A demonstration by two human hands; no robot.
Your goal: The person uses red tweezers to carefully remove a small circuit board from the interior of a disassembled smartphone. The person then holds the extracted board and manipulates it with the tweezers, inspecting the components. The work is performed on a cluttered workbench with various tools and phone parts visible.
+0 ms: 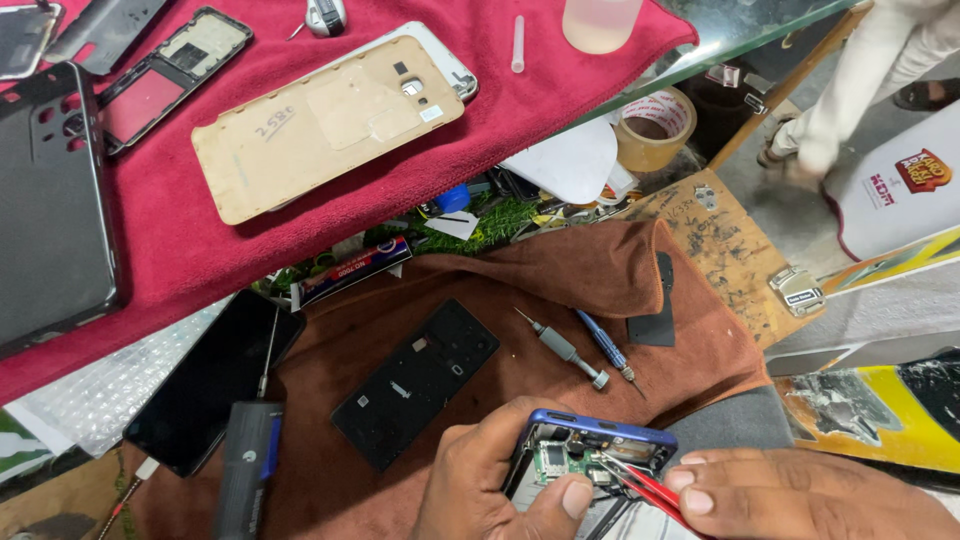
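My left hand (490, 485) grips an opened blue-framed phone (600, 430) at the bottom of the view, thumb pressed on its exposed circuit board (560, 462). My right hand (800, 495) holds red tweezers (645, 485) whose tips reach into the phone's upper inside. Both hands work over a brown cloth (560, 280). A black phone back cover (415, 382) lies on the cloth just left of my left hand. Two small screwdrivers, one grey (562, 348) and one blue (608, 346), lie above the phone.
A red cloth (330, 180) on a glass shelf carries a tan back cover (325, 125), phone frames and a dark tablet-like panel (50, 210). A black phone screen (215, 385), a grey tool handle (250, 470), a tape roll (655, 128) and a person's legs (860, 70) are around.
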